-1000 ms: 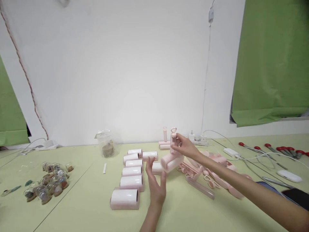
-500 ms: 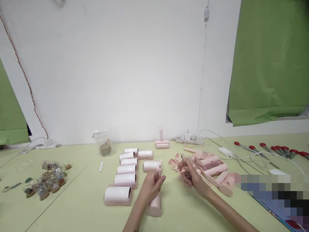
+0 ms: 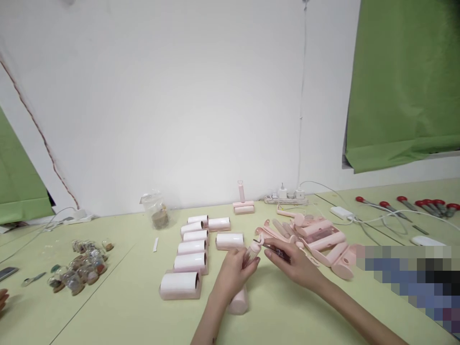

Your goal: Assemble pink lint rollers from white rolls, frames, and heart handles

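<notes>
Left hand (image 3: 233, 273) closer to pink parts (image 3: 327, 241)

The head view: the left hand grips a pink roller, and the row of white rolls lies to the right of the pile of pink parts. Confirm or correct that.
One slip: in the head view the row of white rolls lies to the left of the pile of pink parts. The left hand does grip a pink roller.
</notes>
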`<state>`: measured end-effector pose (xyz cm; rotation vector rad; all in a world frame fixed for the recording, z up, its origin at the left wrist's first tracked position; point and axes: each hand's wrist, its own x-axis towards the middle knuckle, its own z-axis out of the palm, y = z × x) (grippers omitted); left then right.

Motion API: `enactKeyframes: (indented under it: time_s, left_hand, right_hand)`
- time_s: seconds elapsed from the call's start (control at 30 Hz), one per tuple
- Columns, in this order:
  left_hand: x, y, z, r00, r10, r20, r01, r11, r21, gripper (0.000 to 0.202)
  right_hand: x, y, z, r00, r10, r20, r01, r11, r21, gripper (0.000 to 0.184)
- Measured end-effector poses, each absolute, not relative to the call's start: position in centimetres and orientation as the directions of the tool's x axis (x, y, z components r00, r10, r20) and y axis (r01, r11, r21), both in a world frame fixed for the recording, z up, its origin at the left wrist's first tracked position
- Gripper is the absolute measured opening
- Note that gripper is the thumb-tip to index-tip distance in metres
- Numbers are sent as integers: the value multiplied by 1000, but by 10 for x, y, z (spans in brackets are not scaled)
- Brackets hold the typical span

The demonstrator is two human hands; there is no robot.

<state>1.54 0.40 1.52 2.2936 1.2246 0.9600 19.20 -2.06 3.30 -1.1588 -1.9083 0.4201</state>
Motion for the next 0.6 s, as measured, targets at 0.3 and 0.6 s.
enactKeyframes:
  time_s: [0.3,0.6]
  left_hand:
    - [37,5,14,623,742,248,571,-648,504,24]
    - [34,4,14,670,708,224,501,-654,568,28]
  right_hand:
    - [201,-22,29,-322,707,630,819,541,-189,24]
    - [202,-26,42,-487,709,510,773,622,-127,18]
